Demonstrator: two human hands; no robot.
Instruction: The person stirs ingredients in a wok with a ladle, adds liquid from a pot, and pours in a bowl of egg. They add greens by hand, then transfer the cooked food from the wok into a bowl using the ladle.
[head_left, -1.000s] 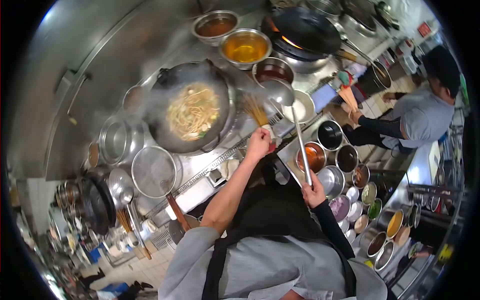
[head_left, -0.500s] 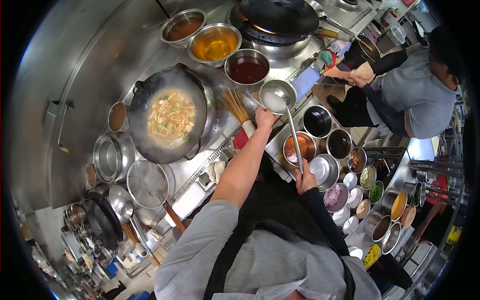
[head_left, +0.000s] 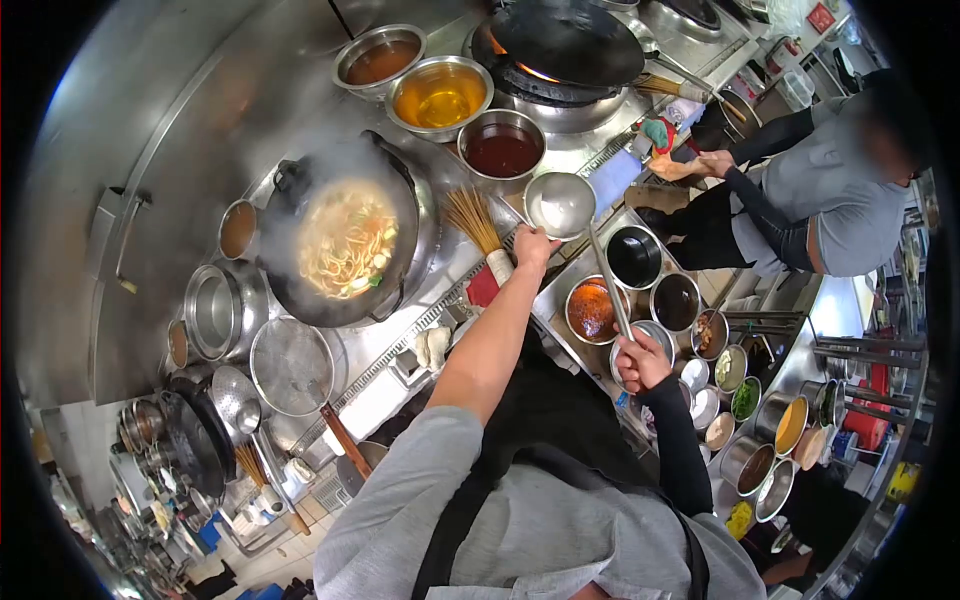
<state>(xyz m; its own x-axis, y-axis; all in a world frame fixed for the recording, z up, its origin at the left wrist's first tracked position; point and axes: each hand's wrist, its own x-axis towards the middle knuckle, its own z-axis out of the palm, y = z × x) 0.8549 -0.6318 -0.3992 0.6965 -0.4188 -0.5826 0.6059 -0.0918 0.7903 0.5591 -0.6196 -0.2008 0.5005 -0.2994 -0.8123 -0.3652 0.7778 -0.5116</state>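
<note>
My left hand is closed at the near edge of a shiny metal bowl, holding it out beside the counter rail. My right hand wraps around the long metal handle of a ladle. The handle slants up toward the bowl's right edge; I cannot make out the ladle's head. To the left, noodles in broth with bits of greens steam in a large black wok. Under the ladle handle stands a pot of red-orange sauce.
Bowls of amber liquid and dark red liquid stand behind a bamboo brush. Flame shows under another wok. A mesh strainer lies at left. A co-worker stands at right, near several ingredient pots.
My right hand has moved right and drawn the ladle back from inside the bowl to its right edge. The whitish contents seen in the bowl no longer show. The noodles have shifted in the wok.
</note>
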